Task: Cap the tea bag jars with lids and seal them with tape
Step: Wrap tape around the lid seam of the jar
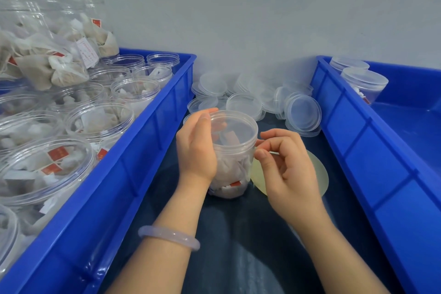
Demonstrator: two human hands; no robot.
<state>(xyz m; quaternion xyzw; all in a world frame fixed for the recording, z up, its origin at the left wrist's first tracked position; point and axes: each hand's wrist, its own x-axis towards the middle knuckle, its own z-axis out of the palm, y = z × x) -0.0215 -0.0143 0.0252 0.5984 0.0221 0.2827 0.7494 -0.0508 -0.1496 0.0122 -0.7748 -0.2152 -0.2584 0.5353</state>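
Left hand [196,148] grips lidded jar [235,164] (right hand [286,169] touching)

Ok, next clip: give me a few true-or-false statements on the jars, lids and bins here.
1. The left hand grips a jar of tea bags. True.
2. That jar is uncapped. False: a lid sits on it.
3. The left bin holds open jars. True.
4. The right bin is packed with open jars. False: two capped jars stand at its far end.
5. Loose lids lie piled between the bins. True.
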